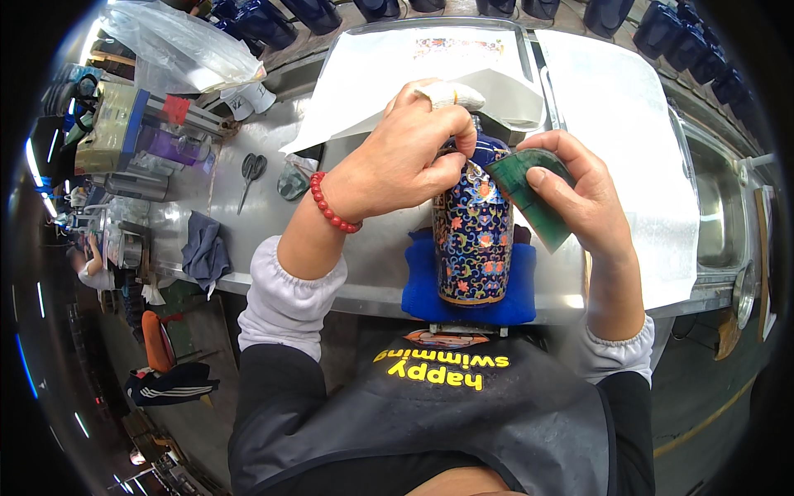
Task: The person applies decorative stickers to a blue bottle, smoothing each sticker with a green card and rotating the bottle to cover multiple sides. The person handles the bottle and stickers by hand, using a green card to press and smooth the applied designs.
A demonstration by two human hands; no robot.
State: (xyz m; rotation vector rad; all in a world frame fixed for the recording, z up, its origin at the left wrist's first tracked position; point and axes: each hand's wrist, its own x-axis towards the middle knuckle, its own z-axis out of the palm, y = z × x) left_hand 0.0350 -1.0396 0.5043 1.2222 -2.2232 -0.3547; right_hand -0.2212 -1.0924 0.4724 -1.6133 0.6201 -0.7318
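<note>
A dark blue vase (473,240) with a dense flower pattern in orange, green and yellow lies on a blue cloth pad (420,285), its neck pointing away from me. My left hand (413,157) bends over the vase's shoulder, thumb and forefinger pinched together there; what sits between them is too small to make out. White wrapping (453,95) covers one of its fingers. In my right hand (583,194) is a flat green scraper (533,194), gripped between thumb and fingers, its edge close to the vase's upper right side.
White sheets (620,157) spread over the metal table, one bearing a printed floral strip (459,50). Scissors (251,174) and a dark grey cloth (205,248) lie on the left. Several dark blue vessels (265,23) line the far edge. A metal sink (721,223) is at right.
</note>
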